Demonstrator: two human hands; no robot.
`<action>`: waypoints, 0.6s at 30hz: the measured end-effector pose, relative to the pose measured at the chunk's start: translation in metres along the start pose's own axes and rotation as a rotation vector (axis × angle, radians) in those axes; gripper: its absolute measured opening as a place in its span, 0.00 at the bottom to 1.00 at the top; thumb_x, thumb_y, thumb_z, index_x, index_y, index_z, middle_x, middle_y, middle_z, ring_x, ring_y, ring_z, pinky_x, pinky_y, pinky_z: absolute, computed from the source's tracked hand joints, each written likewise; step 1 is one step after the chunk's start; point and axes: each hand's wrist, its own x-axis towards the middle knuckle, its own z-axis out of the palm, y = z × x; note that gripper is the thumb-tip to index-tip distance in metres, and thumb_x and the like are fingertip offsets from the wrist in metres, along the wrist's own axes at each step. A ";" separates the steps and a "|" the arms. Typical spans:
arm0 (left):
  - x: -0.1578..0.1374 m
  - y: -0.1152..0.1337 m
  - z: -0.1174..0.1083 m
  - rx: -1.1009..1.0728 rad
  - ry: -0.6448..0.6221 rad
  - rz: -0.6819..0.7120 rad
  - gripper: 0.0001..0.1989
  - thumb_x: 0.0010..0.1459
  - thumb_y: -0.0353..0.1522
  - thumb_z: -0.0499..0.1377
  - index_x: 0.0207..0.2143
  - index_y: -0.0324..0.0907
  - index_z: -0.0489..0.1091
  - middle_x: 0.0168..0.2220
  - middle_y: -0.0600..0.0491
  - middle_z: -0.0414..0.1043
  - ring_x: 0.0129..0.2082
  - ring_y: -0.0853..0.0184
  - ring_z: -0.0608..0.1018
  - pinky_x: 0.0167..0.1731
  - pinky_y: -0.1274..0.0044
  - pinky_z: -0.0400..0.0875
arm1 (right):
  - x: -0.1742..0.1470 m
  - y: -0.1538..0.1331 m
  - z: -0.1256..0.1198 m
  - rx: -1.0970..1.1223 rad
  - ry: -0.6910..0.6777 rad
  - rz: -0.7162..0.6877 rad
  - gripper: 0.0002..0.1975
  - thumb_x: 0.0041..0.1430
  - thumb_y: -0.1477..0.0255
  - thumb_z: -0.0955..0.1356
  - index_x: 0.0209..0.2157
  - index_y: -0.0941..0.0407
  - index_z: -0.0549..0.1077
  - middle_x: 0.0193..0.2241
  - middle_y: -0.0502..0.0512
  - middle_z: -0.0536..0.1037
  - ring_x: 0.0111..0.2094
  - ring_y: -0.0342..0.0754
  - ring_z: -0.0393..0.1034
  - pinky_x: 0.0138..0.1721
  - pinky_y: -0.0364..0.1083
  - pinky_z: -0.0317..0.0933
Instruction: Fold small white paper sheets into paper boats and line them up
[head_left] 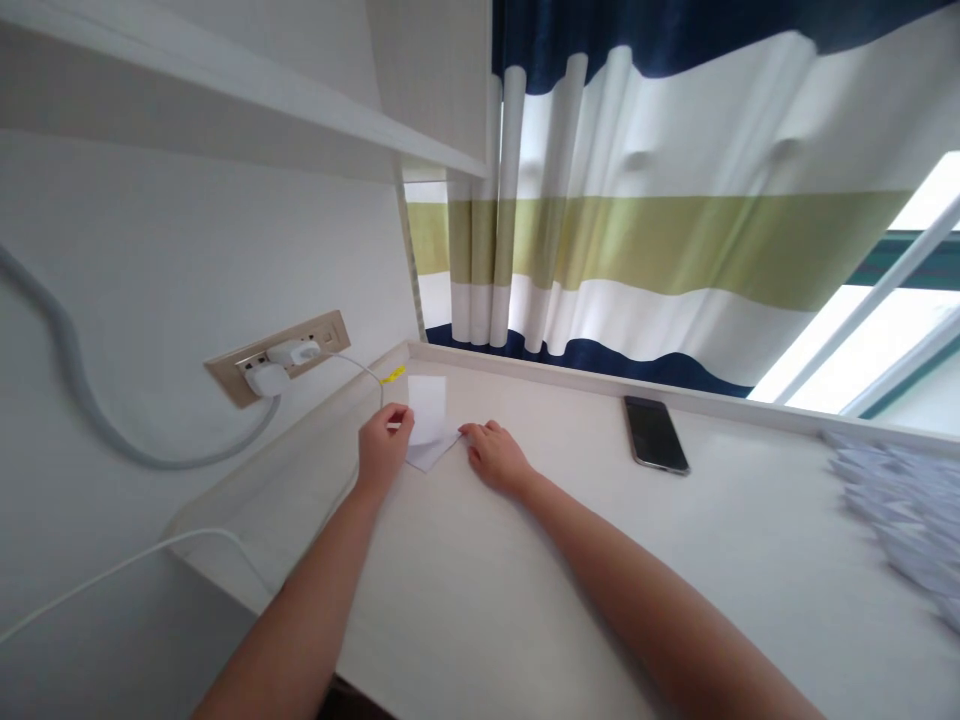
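Note:
A small white sheet of paper is near the back left of the white desk. Its upper part stands up or slants, and a pointed flap of paper lies low toward me; whether the two are one folded piece I cannot tell. My left hand pinches the left edge of the paper between thumb and fingers. On the opposite side, my right hand rests on the desk, with thumb and forefinger closed at the flap's right corner. The undersides of its fingers are hidden.
A black phone lies right of my hands. Many folded white papers are heaped at the far right. A yellow strip sits behind my left hand. White plugs fill a wall socket, their cables trailing over the desk's left side. A striped curtain hangs behind.

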 end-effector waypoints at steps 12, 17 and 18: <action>0.000 -0.028 0.023 -0.078 -0.144 -0.129 0.09 0.44 0.35 0.50 0.22 0.39 0.64 0.22 0.54 0.66 0.24 0.67 0.69 0.25 0.78 0.62 | -0.004 0.004 0.004 0.129 0.140 -0.053 0.15 0.50 0.79 0.61 0.42 0.58 0.67 0.45 0.60 0.65 0.45 0.48 0.59 0.46 0.48 0.54; -0.003 -0.017 0.017 -0.299 -0.085 -0.117 0.12 0.42 0.40 0.53 0.23 0.39 0.65 0.21 0.55 0.65 0.23 0.68 0.68 0.23 0.78 0.63 | -0.019 0.007 -0.004 0.334 0.268 0.072 0.14 0.49 0.81 0.61 0.38 0.57 0.68 0.39 0.57 0.67 0.39 0.45 0.63 0.43 0.46 0.58; -0.004 -0.009 0.017 -0.364 -0.096 -0.133 0.13 0.41 0.41 0.53 0.23 0.39 0.65 0.20 0.55 0.64 0.22 0.69 0.68 0.22 0.79 0.62 | -0.023 0.008 -0.010 0.372 0.292 0.093 0.13 0.49 0.80 0.62 0.38 0.57 0.69 0.38 0.57 0.68 0.37 0.44 0.64 0.42 0.46 0.59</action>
